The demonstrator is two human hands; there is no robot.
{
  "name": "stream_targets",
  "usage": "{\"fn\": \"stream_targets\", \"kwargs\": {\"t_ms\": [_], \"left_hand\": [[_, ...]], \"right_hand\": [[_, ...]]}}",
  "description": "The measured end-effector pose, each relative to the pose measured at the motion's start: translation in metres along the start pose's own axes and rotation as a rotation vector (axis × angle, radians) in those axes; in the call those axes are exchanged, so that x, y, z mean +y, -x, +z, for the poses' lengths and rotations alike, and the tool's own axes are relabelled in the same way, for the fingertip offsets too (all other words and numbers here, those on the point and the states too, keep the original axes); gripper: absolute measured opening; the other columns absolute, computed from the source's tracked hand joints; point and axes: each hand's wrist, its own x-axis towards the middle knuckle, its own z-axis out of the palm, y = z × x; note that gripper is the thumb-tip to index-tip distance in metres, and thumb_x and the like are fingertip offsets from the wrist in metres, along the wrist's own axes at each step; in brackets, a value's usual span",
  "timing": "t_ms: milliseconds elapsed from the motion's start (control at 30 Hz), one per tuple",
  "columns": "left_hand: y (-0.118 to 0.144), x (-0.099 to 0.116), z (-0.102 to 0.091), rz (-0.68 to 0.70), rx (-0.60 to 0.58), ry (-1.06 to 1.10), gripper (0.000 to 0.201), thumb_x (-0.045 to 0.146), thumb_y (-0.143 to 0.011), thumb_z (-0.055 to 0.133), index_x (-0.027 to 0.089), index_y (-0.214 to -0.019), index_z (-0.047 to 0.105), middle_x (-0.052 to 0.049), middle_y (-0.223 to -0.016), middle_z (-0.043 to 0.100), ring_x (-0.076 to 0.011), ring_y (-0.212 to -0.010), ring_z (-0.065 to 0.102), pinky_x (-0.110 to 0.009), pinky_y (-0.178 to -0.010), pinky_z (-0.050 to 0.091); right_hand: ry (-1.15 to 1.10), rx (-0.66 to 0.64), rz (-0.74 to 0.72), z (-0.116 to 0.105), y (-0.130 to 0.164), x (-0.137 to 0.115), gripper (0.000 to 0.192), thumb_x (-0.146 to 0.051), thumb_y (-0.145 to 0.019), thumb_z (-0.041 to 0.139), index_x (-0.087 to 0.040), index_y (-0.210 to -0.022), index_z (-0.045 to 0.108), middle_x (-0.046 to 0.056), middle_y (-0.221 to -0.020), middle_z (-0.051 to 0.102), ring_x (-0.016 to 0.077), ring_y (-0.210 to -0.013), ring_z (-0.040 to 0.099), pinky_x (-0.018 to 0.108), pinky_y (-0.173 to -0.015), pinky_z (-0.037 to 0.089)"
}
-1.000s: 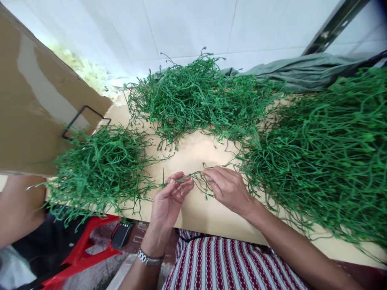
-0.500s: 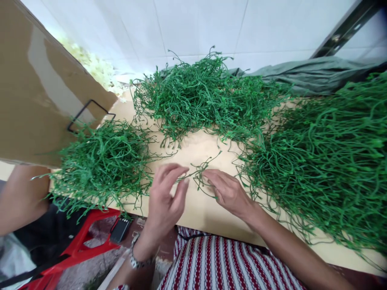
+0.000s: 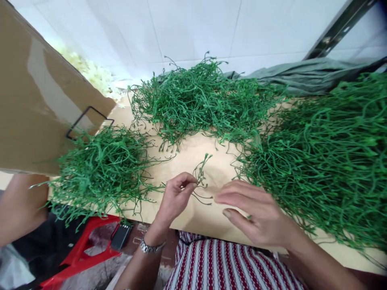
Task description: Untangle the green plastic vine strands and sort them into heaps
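Note:
My left hand (image 3: 175, 197) pinches a small green plastic stem sprig (image 3: 200, 174) between thumb and fingers, just above the pale tabletop (image 3: 193, 155). The sprig's thin branches stick up and to the right of the fingers. My right hand (image 3: 256, 211) hovers beside it with fingers spread and nothing in it, near the edge of the big heap of green stems (image 3: 329, 157) on the right. A smaller heap of green stems (image 3: 99, 169) lies to the left of my left hand.
A third heap of stems (image 3: 199, 98) lies at the back, against the white tiled wall. A tilted cardboard box (image 3: 39, 104) stands at the left. Another person's arm (image 3: 18, 205) shows at the left edge. A red stool (image 3: 81, 245) and a dark device (image 3: 120, 237) are below.
Both hands held the sprig between them; the right hand has let go and drawn back toward me, fingers spread. The left hand keeps the sprig, turned upward.

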Motion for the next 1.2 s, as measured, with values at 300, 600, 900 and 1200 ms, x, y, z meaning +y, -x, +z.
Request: {"fn": "stream_targets", "kwargs": {"t_ms": [300,600,900,1200], "left_hand": [[0.001,-0.005,-0.005,0.038,-0.136,0.24,0.004,0.014,-0.067,0.066,0.016,-0.063,0.066,0.0,-0.059,0.054,-0.01,-0.057,0.044,-0.022,-0.055,0.035],[0.001,-0.007,-0.004,0.073,-0.159,0.413,0.004,0.013,-0.066,0.068,0.017,-0.066,0.07,-0.001,-0.061,0.057,-0.0103,-0.059,0.048,-0.022,-0.056,0.036],[0.003,-0.005,-0.005,0.131,-0.241,0.128,0.008,0.019,-0.075,0.059,0.014,-0.069,0.062,0.0,-0.06,0.052,-0.0088,-0.056,0.043,-0.021,-0.054,0.034],[0.004,0.006,0.005,0.188,-0.241,-0.077,0.01,0.015,-0.075,0.055,0.013,-0.071,0.064,-0.001,-0.059,0.056,-0.0097,-0.056,0.046,-0.021,-0.054,0.036]], "right_hand": [[-0.106,0.051,-0.007,0.015,-0.035,0.025,0.029,-0.009,-0.083,0.037,-0.015,-0.107,0.051,0.009,-0.103,0.06,0.0168,-0.1,0.052,0.036,-0.087,0.042],[0.065,-0.156,0.046,0.009,-0.026,0.03,0.022,-0.017,-0.08,0.052,-0.016,-0.101,0.056,0.004,-0.089,0.062,0.0174,-0.087,0.052,0.034,-0.077,0.036],[0.064,-0.039,0.052,0.02,-0.018,0.036,0.012,-0.012,-0.078,0.049,-0.015,-0.087,0.057,0.004,-0.08,0.059,0.0159,-0.077,0.049,0.032,-0.073,0.034],[0.201,-0.048,0.1,0.021,-0.012,0.033,0.013,-0.018,-0.083,0.045,-0.014,-0.09,0.056,0.005,-0.08,0.053,0.0181,-0.078,0.044,0.033,-0.07,0.032]]}}
